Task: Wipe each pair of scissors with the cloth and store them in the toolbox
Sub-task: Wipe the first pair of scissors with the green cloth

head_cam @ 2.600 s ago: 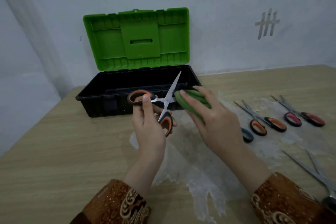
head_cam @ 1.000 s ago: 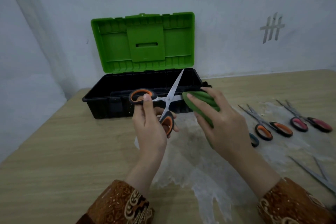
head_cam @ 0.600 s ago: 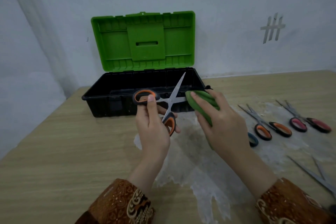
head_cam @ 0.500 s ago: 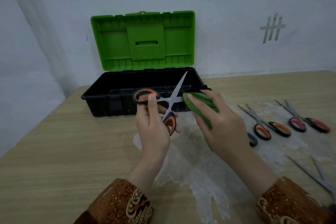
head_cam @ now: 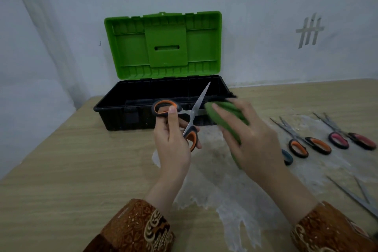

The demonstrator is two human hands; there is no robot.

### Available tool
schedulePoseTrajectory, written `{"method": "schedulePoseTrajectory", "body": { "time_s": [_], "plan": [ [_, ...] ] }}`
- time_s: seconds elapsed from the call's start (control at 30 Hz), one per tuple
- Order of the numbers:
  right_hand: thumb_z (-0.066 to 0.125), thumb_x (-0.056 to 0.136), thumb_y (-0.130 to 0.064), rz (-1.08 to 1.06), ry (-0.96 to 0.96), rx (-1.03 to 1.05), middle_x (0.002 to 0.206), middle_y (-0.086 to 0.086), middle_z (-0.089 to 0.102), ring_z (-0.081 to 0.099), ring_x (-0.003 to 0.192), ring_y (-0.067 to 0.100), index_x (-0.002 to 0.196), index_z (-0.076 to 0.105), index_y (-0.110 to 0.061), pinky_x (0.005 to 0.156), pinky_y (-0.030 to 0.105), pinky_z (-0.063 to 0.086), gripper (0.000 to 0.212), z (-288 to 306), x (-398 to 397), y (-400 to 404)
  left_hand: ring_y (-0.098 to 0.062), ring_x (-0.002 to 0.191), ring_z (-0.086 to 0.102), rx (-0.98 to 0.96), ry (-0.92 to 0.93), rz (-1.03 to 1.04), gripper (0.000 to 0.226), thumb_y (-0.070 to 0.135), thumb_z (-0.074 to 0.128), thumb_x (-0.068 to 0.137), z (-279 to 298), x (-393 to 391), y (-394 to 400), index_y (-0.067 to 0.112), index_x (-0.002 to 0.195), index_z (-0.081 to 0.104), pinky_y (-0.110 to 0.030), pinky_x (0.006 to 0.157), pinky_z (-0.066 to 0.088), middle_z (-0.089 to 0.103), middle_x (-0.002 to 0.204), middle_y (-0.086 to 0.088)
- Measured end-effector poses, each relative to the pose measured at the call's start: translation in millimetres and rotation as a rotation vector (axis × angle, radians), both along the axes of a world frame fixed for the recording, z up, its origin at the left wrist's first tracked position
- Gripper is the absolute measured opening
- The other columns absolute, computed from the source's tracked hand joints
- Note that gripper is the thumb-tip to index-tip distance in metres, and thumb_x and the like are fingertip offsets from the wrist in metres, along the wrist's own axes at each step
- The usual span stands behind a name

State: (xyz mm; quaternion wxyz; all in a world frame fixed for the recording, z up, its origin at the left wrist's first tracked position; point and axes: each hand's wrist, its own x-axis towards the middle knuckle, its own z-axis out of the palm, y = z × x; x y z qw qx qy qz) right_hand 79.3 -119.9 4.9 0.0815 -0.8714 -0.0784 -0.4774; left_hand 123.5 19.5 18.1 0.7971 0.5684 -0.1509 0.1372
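Here the left hand (head_cam: 173, 145) holds an open pair of orange-and-grey scissors (head_cam: 185, 120) in front of the toolbox (head_cam: 131, 106), near the middle of the view. Its grip is curled about the handles: the forefinger lies along the upper handle ring, and the lower ring sits against the palm with fingertips showing at its right. One blade points toward 1 o'clock across the black tub of the toolbox; the other runs toward 3 o'clock and disappears into the green cloth (head_cam: 224, 120).

The right hand (head_cam: 251, 139) has its grip wrapped round that cloth, fingers lying over the top of the folded wad, which is closed about the sideways blade.

The toolbox stands at 12 o'clock from the hands, its green lid (head_cam: 163, 45) upright against the wall and its tub open.

At 3 o'clock on the worktop (head_cam: 61, 170), a second orange-handled pair (head_cam: 300, 141) and a pink-handled pair (head_cam: 345, 135) lie on a crumpled clear plastic sheet (head_cam: 221, 182), blades pointing away from the person. A dark blue handle (head_cam: 287, 156) peeks out beside the right wrist. At 4 o'clock, bare steel blades (head_cam: 356, 198) reach in from the frame edge.

Patterned brown sleeves (head_cam: 141, 229) cover both forearms.
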Motion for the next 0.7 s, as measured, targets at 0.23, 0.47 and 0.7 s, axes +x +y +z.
{"method": "schedulePoseTrajectory", "body": {
  "time_s": [0.23,0.47,0.7],
  "plan": [
    [0.057,0.093,-0.018,-0.092,0.087,0.09,0.123,0.012,0.058,0.064,0.076,0.026,0.132,0.057,-0.023,0.05,0.028,0.051,0.04,-6,5,-1,-0.029,0.046,0.052,0.001,-0.008,-0.009,0.025,0.027,0.034,0.104,-1,-1,-3,0.012,0.094,0.051,-0.031,0.037,0.042,0.056,0.051,0.001],
    [0.047,0.095,-0.024,-0.04,0.059,-0.02,0.125,0.01,0.058,0.065,0.083,0.023,0.131,0.058,-0.019,0.057,0.02,0.043,0.039,-8,7,5,-0.024,0.041,0.049,-0.01,-0.02,-0.018,0.025,0.028,0.034,0.104,2,-3,1,0.014,0.094,0.051,-0.029,0.037,0.042,0.057,0.053,0.0],
    [0.055,0.094,-0.015,-0.095,-0.014,0.124,0.124,0.012,0.056,0.061,0.077,0.022,0.133,0.056,-0.017,0.056,0.019,0.041,0.04,-3,3,-12,-0.024,0.042,0.05,0.014,0.017,0.0,0.024,0.03,0.033,0.104,1,0,0,0.016,0.095,0.051,-0.028,0.038,0.043,0.059,0.055,-0.002]
  ]
}}
